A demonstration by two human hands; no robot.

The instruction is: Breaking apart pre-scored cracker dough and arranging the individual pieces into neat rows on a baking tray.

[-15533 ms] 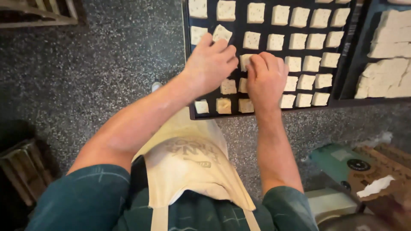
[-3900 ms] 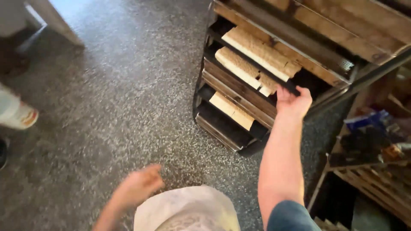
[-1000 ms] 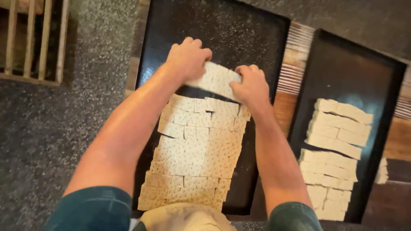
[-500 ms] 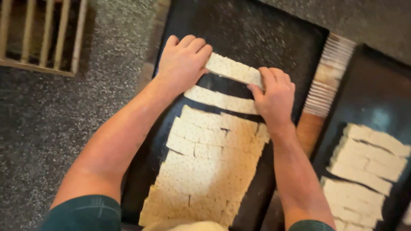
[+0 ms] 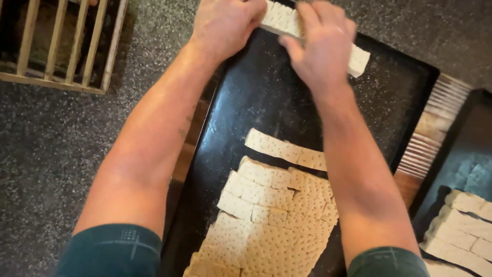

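Since the earlier frame, both hands have carried a dough strip [image 5: 312, 38] farther up the tray [image 5: 256, 102], well apart from the cut dough [image 5: 271, 215] lying near. Left hand [image 5: 225, 23] curls closed over the strip's left end; right hand [image 5: 323, 46] grips its right part, fingers closed. Another tray [image 5: 461, 154] sits right.

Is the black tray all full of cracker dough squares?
No, partly full. The black tray shows bare middle; dough squares fill its near end, and both hands hold one strip.
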